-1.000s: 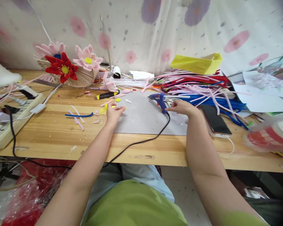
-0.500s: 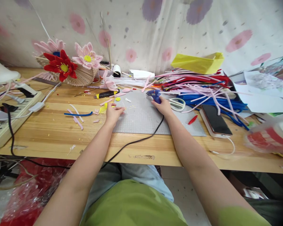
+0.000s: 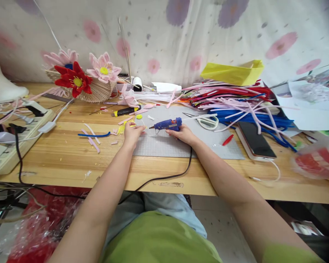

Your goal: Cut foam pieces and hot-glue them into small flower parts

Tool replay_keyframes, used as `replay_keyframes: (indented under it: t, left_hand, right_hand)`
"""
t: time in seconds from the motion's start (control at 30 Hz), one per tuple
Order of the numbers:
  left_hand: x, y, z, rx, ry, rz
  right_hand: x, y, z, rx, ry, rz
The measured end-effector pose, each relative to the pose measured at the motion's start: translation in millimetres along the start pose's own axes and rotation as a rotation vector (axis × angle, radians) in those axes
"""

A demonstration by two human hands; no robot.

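Note:
My right hand (image 3: 184,135) is wrapped round the handle of a blue hot glue gun (image 3: 168,125), with a clear glue stick (image 3: 200,116) jutting from its back end. The gun lies nearly level, nozzle to the left. Just beyond the nozzle, my left hand (image 3: 133,134) is closed in a pinch; what its fingertips hold is too small to make out. Yellow scraps (image 3: 121,129) lie beside that hand, and a round yellow disc (image 3: 139,117) sits behind it. Both hands are over or beside a grey cutting mat (image 3: 164,149).
Scissors (image 3: 208,122) and a red piece (image 3: 227,140) lie right of the gun. Behind are heaped pipe cleaners (image 3: 246,116), a utility knife (image 3: 126,111) and fuzzy flowers (image 3: 76,81). A phone (image 3: 256,140) lies right, a power strip (image 3: 19,146) left. The gun's black cord (image 3: 164,178) crosses the table edge.
The glue gun has swung level and come left and toward me, its nozzle now near my left fingertips. My left hand has kept its pinch in nearly the same place.

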State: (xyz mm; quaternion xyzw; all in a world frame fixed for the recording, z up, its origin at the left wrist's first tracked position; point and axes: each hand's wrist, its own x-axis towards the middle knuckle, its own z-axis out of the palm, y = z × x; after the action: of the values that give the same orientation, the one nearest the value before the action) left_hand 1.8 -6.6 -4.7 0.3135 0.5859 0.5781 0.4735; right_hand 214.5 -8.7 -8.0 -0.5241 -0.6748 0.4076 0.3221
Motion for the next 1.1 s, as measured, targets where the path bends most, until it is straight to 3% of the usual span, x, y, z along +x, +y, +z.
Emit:
replay_keyframes:
  t: [0.33,1.1]
  left_hand:
    - [1.4,-1.6,-0.1,0.029,-0.025,-0.009]
    - [-0.4,1.7,0.6,0.072,-0.03,-0.026]
  right_hand:
    - [4.5,6.8,5.0,-0.09,0.069,-0.103]
    - [5.6,6.9,5.9,-0.099,0.071,-0.104]
